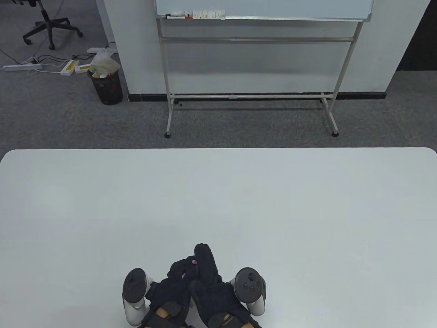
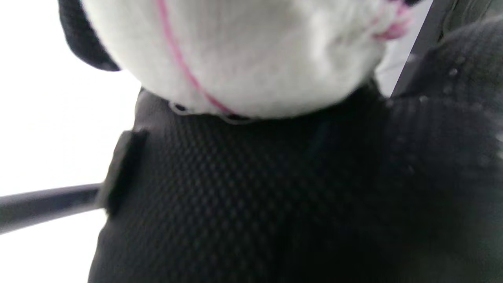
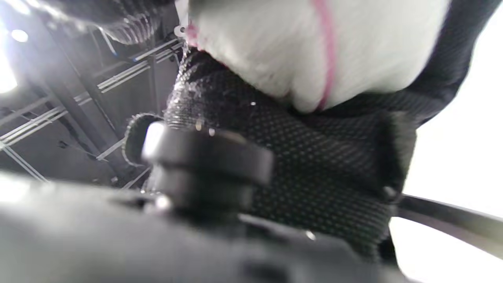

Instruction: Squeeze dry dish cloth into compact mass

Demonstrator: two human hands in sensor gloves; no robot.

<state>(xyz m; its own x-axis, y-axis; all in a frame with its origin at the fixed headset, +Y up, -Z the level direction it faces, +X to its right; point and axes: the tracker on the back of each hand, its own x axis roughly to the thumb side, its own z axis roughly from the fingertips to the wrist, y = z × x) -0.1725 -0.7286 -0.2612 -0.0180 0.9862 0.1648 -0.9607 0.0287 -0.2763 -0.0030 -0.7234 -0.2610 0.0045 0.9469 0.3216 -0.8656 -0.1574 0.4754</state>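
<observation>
A white dish cloth with pink stitching [image 2: 251, 55] is bunched into a ball between my two gloved hands. In the table view only small pink bits of the cloth [image 1: 194, 262] show between the black gloves near the table's front edge. My left hand [image 1: 175, 278] wraps it from the left. My right hand [image 1: 206, 270] is closed over it from the right and on top. In the right wrist view the cloth [image 3: 298, 51] bulges out above the glove's palm. Most of the cloth is hidden by the fingers.
The white table [image 1: 218, 205] stretches out beyond my hands. Behind it on the carpet stand a whiteboard on a frame [image 1: 252, 95], a black waste bin [image 1: 106, 85] and an office chair [image 1: 47, 24] at far left.
</observation>
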